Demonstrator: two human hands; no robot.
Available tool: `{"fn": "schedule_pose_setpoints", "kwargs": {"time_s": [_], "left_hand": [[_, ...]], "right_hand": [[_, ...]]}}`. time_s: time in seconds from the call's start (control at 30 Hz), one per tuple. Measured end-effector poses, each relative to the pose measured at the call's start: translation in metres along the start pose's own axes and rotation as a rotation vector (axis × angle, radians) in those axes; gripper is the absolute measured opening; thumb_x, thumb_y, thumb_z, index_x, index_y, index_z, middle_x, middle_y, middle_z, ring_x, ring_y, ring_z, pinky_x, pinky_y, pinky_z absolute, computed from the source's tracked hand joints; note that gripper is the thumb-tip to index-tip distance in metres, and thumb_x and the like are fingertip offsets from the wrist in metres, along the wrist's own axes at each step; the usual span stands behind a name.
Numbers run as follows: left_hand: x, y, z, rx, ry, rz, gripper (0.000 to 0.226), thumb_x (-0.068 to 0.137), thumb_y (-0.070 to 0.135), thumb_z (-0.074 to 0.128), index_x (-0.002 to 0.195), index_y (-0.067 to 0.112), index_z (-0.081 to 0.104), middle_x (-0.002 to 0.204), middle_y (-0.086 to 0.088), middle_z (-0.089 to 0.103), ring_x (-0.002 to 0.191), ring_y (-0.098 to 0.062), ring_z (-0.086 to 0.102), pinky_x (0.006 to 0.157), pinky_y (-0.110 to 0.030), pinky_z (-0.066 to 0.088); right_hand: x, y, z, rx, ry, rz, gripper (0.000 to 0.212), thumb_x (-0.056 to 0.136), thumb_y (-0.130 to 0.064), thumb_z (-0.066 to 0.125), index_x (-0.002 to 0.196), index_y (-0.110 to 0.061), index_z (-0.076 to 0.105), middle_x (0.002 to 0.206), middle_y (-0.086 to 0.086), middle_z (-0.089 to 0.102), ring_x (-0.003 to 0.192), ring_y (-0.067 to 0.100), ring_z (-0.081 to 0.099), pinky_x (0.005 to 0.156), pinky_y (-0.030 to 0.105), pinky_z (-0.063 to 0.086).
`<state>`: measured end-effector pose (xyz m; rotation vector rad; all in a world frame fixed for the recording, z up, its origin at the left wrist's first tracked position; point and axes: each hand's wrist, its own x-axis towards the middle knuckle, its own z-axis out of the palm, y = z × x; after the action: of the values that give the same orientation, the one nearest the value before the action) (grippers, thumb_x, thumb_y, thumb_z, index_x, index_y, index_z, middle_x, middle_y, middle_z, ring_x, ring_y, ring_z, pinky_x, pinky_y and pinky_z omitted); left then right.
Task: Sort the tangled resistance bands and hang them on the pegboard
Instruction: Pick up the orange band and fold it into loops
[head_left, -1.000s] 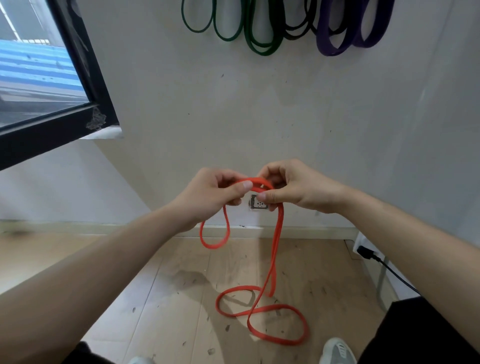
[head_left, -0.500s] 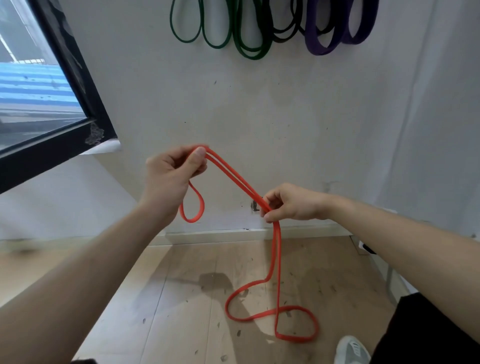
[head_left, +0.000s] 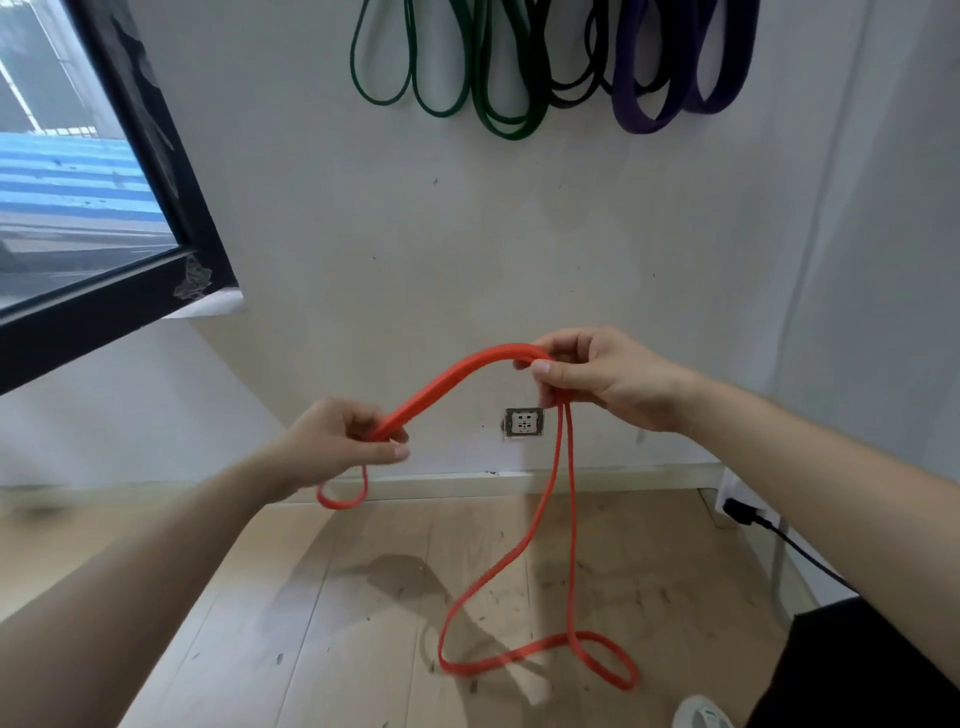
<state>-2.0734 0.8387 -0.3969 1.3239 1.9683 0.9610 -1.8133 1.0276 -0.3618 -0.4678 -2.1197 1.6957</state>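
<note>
Our left hand was closed on the red resistance band, a small loop hanging below it. The doubled band arched up to our right hand, also pinched shut on it. From there two strands dropped to the wooden floor, where the end lay looped. Green bands and purple bands hung on the wall above.
</note>
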Motion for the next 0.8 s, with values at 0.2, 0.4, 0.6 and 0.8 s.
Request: {"fn": "schedule_pose_setpoints", "kwargs": {"time_s": [0.2, 0.4, 0.6, 0.8], "left_hand": [[0.007, 0.025, 0.026, -0.181, -0.079, 0.063, 0.020, 0.077, 0.015, 0.082, 0.096, 0.010, 0.076, 0.088, -0.004, 0.078, 0.091, -0.018, 0.074, 0.088, -0.028, 0.055], [0.004, 0.069, 0.042, -0.392, -0.025, 0.190, 0.033, 0.078, 0.035, 0.072, 0.098, 0.010, 0.073, 0.075, -0.001, 0.069, 0.077, -0.017, 0.071, 0.076, -0.022, 0.056], [0.005, 0.080, 0.043, -0.369, 0.164, 0.268, 0.016, 0.083, 0.025, 0.075, 0.085, 0.009, 0.075, 0.066, -0.001, 0.065, 0.057, -0.013, 0.059, 0.070, -0.032, 0.056], [0.003, 0.081, 0.026, -0.489, 0.377, 0.316, 0.016, 0.090, 0.021, 0.070, 0.091, 0.006, 0.073, 0.069, 0.002, 0.065, 0.053, -0.008, 0.055, 0.079, -0.039, 0.055]], "right_hand": [[0.007, -0.015, 0.018, -0.028, 0.005, -0.074, 0.016, 0.096, -0.009, 0.062, 0.110, -0.005, 0.069, 0.076, 0.004, 0.064, 0.070, 0.019, 0.060, 0.074, 0.031, 0.054], [0.013, -0.014, 0.026, -0.150, -0.093, -0.045, 0.021, 0.094, -0.007, 0.065, 0.114, -0.006, 0.059, 0.078, 0.007, 0.066, 0.073, 0.019, 0.064, 0.073, 0.031, 0.053], [0.012, -0.001, 0.028, -0.320, -0.177, 0.042, 0.017, 0.089, -0.002, 0.071, 0.105, -0.003, 0.065, 0.093, 0.014, 0.072, 0.087, 0.027, 0.073, 0.082, 0.033, 0.060], [0.019, 0.038, 0.024, -0.420, -0.207, 0.160, 0.005, 0.090, -0.003, 0.070, 0.095, -0.002, 0.069, 0.088, 0.013, 0.073, 0.086, 0.022, 0.073, 0.082, 0.032, 0.059]]}}
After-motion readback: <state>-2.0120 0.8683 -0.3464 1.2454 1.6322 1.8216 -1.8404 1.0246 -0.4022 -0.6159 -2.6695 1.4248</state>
